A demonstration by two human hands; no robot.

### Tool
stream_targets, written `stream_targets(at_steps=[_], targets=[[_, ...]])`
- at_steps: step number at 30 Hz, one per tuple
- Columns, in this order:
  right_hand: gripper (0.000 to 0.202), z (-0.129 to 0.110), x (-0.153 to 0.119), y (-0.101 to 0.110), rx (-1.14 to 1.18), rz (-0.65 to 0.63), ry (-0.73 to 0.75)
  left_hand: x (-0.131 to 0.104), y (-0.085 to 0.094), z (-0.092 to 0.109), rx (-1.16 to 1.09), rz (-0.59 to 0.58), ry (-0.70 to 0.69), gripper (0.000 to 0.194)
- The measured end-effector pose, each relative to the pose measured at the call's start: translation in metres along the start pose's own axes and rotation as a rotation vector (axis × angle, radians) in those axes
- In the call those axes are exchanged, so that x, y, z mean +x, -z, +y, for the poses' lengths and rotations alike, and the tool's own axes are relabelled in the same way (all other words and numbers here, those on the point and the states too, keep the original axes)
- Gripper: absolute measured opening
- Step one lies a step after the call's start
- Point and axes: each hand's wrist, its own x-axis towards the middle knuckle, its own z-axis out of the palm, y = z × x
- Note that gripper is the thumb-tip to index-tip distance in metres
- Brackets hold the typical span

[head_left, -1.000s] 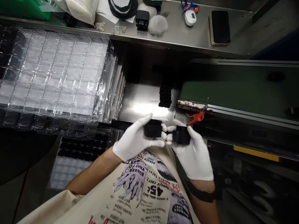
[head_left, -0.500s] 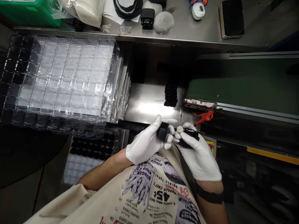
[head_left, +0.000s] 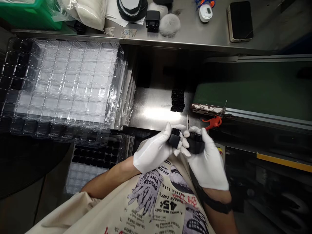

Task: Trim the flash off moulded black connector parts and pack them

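My left hand point(head_left: 156, 148), in a white glove, is closed on a small black housing point(head_left: 174, 138) with its narrower end pointing away from me. Beside it my right hand point(head_left: 207, 156), also gloved, grips a second black housing point(head_left: 196, 146) between thumb and fingers. The fingertips of both hands nearly meet between the two parts. Beyond them on the metal surface point(head_left: 151, 100) lies a cluster of small black pieces point(head_left: 177, 100). A thin pen-like tool point(head_left: 188, 121) lies just past my fingers.
Clear plastic trays point(head_left: 68, 84) are stacked at left, above another tray point(head_left: 84, 172) with black parts. A green conveyor point(head_left: 255, 87) runs right, with an orange-handled tool point(head_left: 214, 122) near its end. The upper shelf point(head_left: 200, 35) holds a phone point(head_left: 240, 21) and another black housing point(head_left: 152, 21).
The housing in my right hand has turned to show a broader dark face. My left hand and its housing have shifted slightly right, and the housing is more upright.
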Motion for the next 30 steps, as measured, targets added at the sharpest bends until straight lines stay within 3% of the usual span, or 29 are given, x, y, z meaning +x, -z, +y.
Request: stream_targets(at_steps=[2,8,16,24,30], targets=[[0.04,0.0,0.0,-0.001,0.139,0.039,-0.081,0.001,0.0,0.001,-0.035,-0.007,0.007,0.058],[0.044,0.0,0.0,-0.002,0.212,0.047,-0.093,0.004,-0.008,0.008,-0.117,0.01,0.015,0.044],[0.048,-0.005,-0.004,-0.002,0.139,0.01,-0.01,0.002,-0.014,0.007,-0.116,-0.001,-0.065,0.042],[0.048,-0.005,-0.004,0.006,0.096,-0.098,-0.011,-0.003,-0.009,0.007,0.082,0.016,-0.109,0.05],[0.047,-0.005,-0.005,0.004,0.077,-0.109,-0.006,-0.005,-0.01,0.008,0.076,-0.01,-0.139,0.045]])
